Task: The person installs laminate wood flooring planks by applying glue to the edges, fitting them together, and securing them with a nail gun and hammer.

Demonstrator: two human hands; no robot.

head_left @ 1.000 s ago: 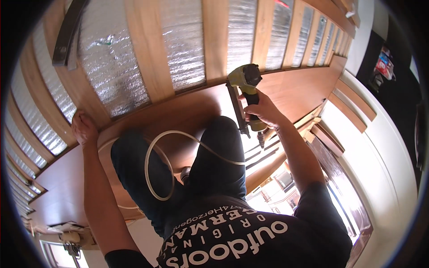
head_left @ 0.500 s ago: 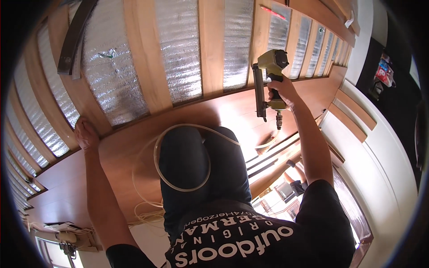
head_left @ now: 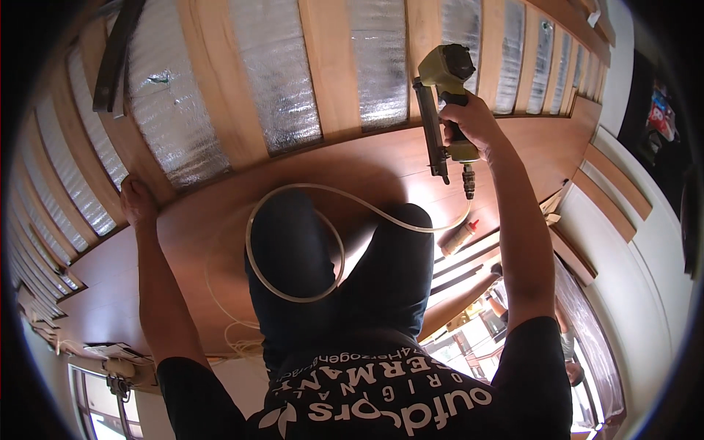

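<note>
My right hand [head_left: 473,123] is wrapped around the handle of an olive-and-black pneumatic nail gun [head_left: 449,67], held up in front of the slats. A pale air hose [head_left: 341,192] runs from the fitting under its handle and loops over my left knee. My left hand [head_left: 137,199] rests at the lower end of a wooden slat [head_left: 139,143], beside the edge of the reddish-brown wood panel [head_left: 213,192]. Its fingers are curled; whether they hold anything is hidden. Silver foil insulation [head_left: 172,95] shows between the slats.
A dark curved strip [head_left: 116,62] lies across the slats at upper left. Right of my knees, a glue bottle with a red tip [head_left: 460,238] lies on the panel. Wooden strips [head_left: 609,205] sit by the white wall at right. Another person [head_left: 573,367] appears at lower right.
My view has shifted, and my knees have spread apart. The nail gun stays raised in my right hand. More of the glue bottle shows, and the red marker is out of sight.
</note>
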